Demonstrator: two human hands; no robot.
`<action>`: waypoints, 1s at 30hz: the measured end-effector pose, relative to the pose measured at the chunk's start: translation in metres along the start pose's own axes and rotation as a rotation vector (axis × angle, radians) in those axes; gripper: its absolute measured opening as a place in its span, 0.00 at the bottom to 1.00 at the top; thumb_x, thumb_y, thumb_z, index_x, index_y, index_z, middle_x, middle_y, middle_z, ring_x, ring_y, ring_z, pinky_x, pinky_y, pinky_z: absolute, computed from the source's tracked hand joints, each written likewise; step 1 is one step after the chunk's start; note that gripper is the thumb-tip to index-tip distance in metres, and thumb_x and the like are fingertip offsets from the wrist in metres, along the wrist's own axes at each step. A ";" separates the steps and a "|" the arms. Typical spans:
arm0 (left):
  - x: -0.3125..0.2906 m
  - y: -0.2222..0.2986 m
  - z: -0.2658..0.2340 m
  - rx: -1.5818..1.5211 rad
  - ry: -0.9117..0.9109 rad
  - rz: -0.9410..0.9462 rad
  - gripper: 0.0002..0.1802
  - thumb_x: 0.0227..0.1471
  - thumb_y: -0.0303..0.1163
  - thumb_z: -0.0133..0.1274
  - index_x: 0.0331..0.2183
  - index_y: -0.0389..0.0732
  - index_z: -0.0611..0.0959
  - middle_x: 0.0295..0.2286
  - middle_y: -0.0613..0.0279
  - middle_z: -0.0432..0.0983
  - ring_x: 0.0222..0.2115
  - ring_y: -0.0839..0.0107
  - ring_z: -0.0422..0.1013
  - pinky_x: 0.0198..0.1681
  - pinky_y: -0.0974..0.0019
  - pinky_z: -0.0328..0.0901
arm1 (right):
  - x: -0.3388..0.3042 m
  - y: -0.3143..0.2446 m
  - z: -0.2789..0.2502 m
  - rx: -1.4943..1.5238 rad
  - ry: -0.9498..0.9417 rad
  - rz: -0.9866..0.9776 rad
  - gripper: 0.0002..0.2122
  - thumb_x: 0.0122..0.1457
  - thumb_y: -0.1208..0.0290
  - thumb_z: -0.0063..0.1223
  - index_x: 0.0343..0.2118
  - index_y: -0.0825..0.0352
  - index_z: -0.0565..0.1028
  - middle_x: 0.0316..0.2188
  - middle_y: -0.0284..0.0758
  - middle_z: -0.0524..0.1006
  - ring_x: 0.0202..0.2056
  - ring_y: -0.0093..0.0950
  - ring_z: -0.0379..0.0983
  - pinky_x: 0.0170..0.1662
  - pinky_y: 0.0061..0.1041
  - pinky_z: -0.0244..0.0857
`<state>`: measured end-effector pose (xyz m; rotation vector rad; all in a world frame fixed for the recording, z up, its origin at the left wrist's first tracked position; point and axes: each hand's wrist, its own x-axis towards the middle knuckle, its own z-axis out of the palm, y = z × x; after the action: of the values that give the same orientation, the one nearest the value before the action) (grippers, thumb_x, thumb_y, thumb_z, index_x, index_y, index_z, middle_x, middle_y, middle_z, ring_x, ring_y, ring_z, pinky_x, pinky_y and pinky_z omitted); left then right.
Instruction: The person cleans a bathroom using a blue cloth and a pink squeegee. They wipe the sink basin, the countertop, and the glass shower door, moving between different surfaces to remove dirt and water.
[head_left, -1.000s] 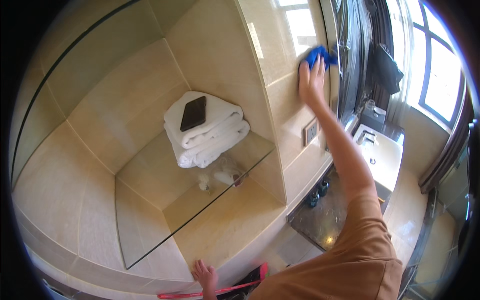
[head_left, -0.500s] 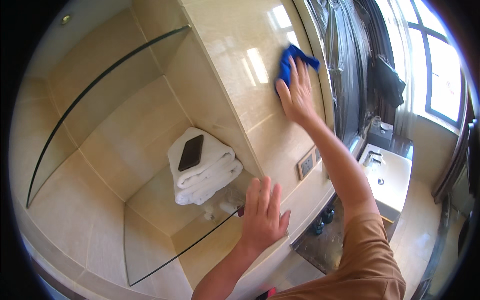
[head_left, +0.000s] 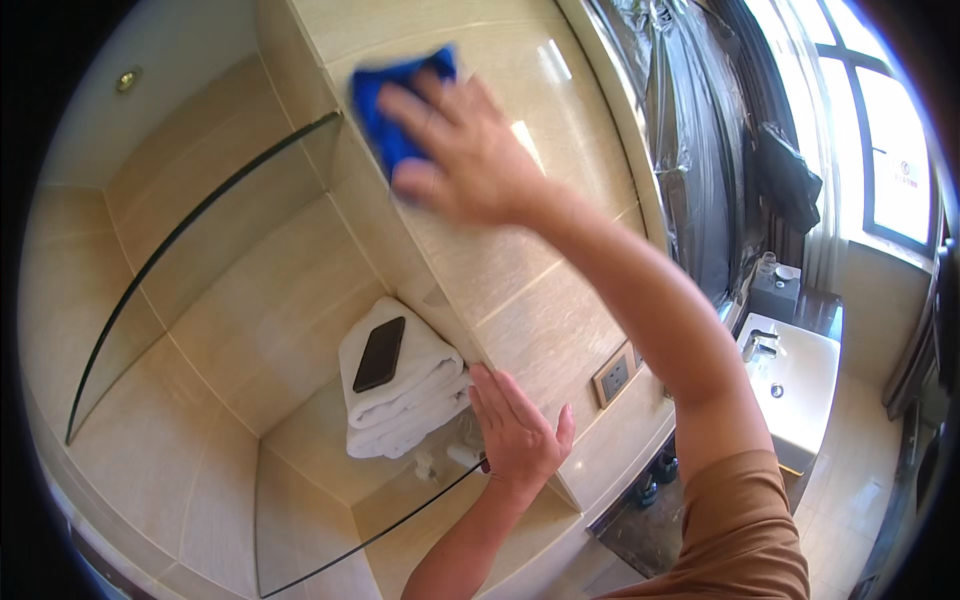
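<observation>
Niche (head_left: pixel 215 390): towels (head_left: pixel 400 408) w/ phone (head_left: pixel 380 353); R fingers (head_left: pixel 412 113) on cloth (head_left: pixel 373 105).

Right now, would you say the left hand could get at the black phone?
Probably yes: the left hand looks empty and near, and the black phone lies uncovered atop the white towels.

We look out from the person's head through the left of two side-by-side fisheye cameras, facing downward at a beige tiled niche (head_left: pixel 190 440) and the glossy tiled pillar (head_left: pixel 545 310) beside it. The left hand (head_left: pixel 520 430) and right hand (head_left: pixel 455 150) are near us; the white washbasin (head_left: pixel 812 370) stands farther off, the window (head_left: pixel 895 150) at our right rim. Our wide lens bows the upper glass shelf (head_left: pixel 195 240).
</observation>
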<state>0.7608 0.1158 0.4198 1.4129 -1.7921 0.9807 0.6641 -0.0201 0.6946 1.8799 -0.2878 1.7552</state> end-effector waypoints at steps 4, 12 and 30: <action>0.000 -0.001 -0.003 -0.013 -0.005 0.005 0.64 0.48 0.45 0.63 0.64 0.14 0.42 0.62 0.10 0.38 0.65 0.21 0.44 0.66 0.35 0.50 | 0.006 0.081 -0.009 -0.111 0.074 0.287 0.34 0.68 0.52 0.44 0.70 0.68 0.54 0.69 0.61 0.52 0.70 0.58 0.45 0.72 0.52 0.39; 0.001 0.002 0.000 -0.013 -0.018 -0.051 0.65 0.48 0.45 0.63 0.65 0.16 0.40 0.63 0.10 0.37 0.65 0.21 0.45 0.67 0.41 0.53 | -0.184 0.103 -0.025 -0.093 -0.031 0.331 0.37 0.70 0.43 0.30 0.71 0.67 0.52 0.70 0.56 0.51 0.70 0.56 0.46 0.72 0.49 0.36; -0.014 -0.015 -0.018 -0.844 0.107 -0.175 0.38 0.61 0.34 0.46 0.65 0.24 0.55 0.66 0.28 0.49 0.68 0.37 0.49 0.70 0.46 0.45 | -0.266 -0.117 -0.036 0.223 -0.401 0.327 0.36 0.61 0.45 0.52 0.68 0.61 0.62 0.69 0.52 0.53 0.71 0.55 0.42 0.72 0.54 0.30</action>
<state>0.7791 0.1356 0.4197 0.9229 -1.6589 0.1406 0.6585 0.0404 0.4079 2.4623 -0.5989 1.6492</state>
